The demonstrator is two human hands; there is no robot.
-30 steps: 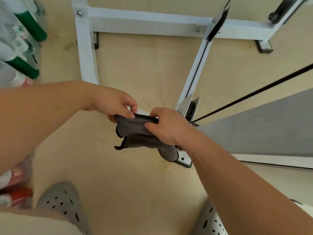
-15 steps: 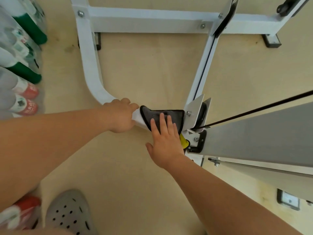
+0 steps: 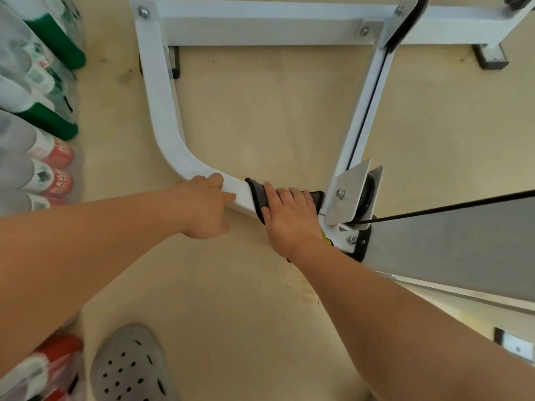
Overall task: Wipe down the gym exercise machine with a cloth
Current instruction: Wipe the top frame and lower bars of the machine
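While the left hand (image 3: 205,206) grips the curved bar (image 3: 165,123) of the white frame (image 3: 260,30), the right hand (image 3: 289,218) lies on the cloth (image 3: 257,195). The frame is smooth painted metal in flat-sided tubes, joined with bolts. The bar runs down from the frame's far left corner and bends toward a folded metal bracket (image 3: 351,195) that houses a black pulley (image 3: 369,195). A thin black cable (image 3: 448,208) leaves the pulley to the right, over a matte grey panel (image 3: 463,247). The cloth is dark grey, soft, with a stitched black hem. It is draped over the bar's near end, just beside the bracket. The floor (image 3: 260,117) is pale, smooth and faintly stained. Clear plastic bottles (image 3: 43,146) with green and red labels lie along its left edge. A grey perforated shoe (image 3: 127,369) stands at the near edge.

One second ago both hands pinched the cloth in the air above the floor. Half a second ago it already lay on the bar under spread fingers and showed as a wider patch. Now the right hand covers more of it, leaving bare only the hem nearest the left hand and a corner by the bracket.

The right hand is nearly flat. Its fingers are straight and close together across the cloth, and its thumb is on the cloth's near side. It presses rather than clutches. The left hand's thumb and fingers curl round the bar, with a strip of bare white paint between them and the cloth.
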